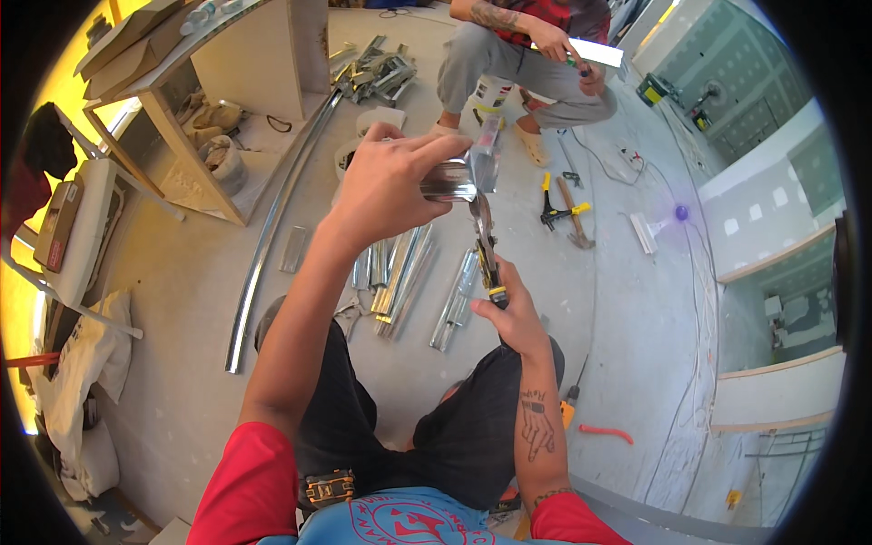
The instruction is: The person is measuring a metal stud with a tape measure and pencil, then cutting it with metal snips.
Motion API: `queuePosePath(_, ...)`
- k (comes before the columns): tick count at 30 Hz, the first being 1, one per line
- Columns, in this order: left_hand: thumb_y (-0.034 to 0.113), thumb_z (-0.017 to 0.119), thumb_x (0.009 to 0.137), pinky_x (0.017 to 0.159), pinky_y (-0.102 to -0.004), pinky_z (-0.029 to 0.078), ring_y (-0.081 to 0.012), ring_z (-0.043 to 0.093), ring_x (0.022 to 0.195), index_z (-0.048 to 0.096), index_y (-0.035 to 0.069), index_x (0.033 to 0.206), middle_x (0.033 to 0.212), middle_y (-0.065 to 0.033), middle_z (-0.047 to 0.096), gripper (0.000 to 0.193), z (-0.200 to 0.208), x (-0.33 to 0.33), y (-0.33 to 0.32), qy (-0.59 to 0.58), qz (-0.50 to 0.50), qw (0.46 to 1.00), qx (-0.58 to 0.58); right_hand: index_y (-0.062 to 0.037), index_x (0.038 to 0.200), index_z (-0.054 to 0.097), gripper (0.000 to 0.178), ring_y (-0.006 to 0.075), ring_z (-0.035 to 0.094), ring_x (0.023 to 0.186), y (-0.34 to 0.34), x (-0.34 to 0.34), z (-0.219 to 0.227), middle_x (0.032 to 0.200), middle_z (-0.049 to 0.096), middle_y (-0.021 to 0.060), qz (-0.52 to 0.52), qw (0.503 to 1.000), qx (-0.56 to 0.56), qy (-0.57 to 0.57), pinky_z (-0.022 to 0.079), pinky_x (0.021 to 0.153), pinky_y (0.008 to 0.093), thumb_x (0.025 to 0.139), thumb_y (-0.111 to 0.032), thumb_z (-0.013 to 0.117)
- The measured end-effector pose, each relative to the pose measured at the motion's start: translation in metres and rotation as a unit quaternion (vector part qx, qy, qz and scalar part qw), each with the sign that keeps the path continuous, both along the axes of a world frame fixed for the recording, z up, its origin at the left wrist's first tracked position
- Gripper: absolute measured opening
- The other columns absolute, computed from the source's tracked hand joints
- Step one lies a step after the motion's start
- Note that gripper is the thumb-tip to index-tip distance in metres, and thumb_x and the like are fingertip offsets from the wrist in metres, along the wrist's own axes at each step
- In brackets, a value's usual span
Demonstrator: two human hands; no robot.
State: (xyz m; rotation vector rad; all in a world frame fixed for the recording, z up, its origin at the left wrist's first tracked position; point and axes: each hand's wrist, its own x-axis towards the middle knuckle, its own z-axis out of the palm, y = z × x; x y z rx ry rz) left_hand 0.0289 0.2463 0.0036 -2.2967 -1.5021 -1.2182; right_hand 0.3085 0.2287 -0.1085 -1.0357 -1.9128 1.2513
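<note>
My left hand (374,186) is closed around a shiny metal channel (449,182), raised above the floor in front of me. My right hand (518,311) grips tin snips (486,241) with black and yellow handles. The snips point away from me, and their jaws meet the near right edge of the channel; how far they are closed I cannot make out. Below my hands, several cut metal strips (400,280) lie on the floor, and another small stack of strips (454,304) is beside them.
Opposite me a person (513,68) crouches, holding a bright metal piece (595,52). A hammer (574,213) and a black-yellow clamp (549,211) lie to the right. At left runs a long metal track (271,245) near a wooden frame (168,150). Metal offcuts (381,74) are heaped behind.
</note>
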Motion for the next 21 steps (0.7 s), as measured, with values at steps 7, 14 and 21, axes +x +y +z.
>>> queuePosePath(7,0.016,0.088,0.063,0.093,-0.0395,0.046,-0.0214,0.072,0.094,0.065,0.019,0.124,0.105,0.0019,0.077,0.066,0.000,0.017,-0.003,0.050,0.019,0.998,0.038,0.0005,0.146,0.048,0.072,0.0216,0.055,0.118,-0.001,-0.002,0.008,0.123,0.057,0.0093,-0.036,0.999,0.011,0.003,0.041,0.106,0.0339,0.086,-0.020,0.080)
queuePosePath(14,0.016,0.088,0.062,0.092,-0.0398,0.047,-0.0222,0.072,0.090,0.065,0.019,0.124,0.105,0.0018,0.077,0.066,0.004,0.019,-0.006,0.030,0.013,0.999,0.031,0.0012,0.136,0.057,0.056,0.0117,0.056,0.094,-0.007,-0.010,0.015,0.102,0.061,0.0022,-0.048,0.998,0.008,0.038,0.047,0.087,0.0280,0.091,-0.024,0.079)
queuePosePath(21,0.016,0.086,0.063,0.089,-0.0386,0.045,-0.0210,0.070,0.084,0.066,0.021,0.122,0.103,0.0030,0.076,0.062,0.001,0.018,-0.005,0.030,0.014,0.999,0.034,0.0022,0.127,0.062,0.049,0.0094,0.053,0.084,-0.006,-0.012,0.009,0.091,0.059,-0.0006,-0.071,0.997,0.027,0.027,0.045,0.076,0.0261,0.090,-0.025,0.080)
